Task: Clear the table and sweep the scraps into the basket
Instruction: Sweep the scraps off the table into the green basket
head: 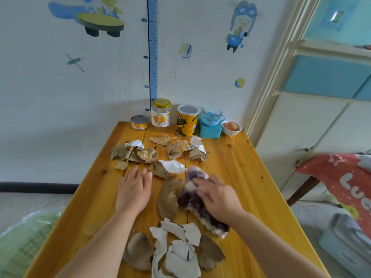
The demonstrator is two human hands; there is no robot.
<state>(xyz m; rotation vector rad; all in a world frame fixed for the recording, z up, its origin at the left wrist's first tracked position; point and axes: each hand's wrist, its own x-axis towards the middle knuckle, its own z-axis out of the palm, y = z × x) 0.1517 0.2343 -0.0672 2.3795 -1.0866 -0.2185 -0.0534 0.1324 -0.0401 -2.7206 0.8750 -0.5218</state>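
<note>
scraps: torn brown and white pieces in two heaps on the tabletop, far heap (174, 151) across the middle towards the back edge, near heap (176, 247) by the front edge
large brown scrap (167, 197): lies between the two hands, touching the cloth
cloth (190, 195): purple and white, bunched, right of the tabletop's centre
right hand (218, 199): palm down on the cloth, fingers laid across it and pressing; somewhat blurred
left hand (134, 189): palm down on the wood left of centre, fingers straight and pressed together, tips just beside a brown scrap
basket (24, 243): green meshed shape under clear plastic, below the tabletop's left edge, blurred
table (251, 187): yellow wood, back edge against the wall
back edge, left to right: low tin (139, 122), glass jar (161, 115) with a yellow lid, yellow canister (187, 120), blue cup (212, 117) standing on a blue box (209, 130), white bowl (231, 131) holding an egg at the back right corner
</note>
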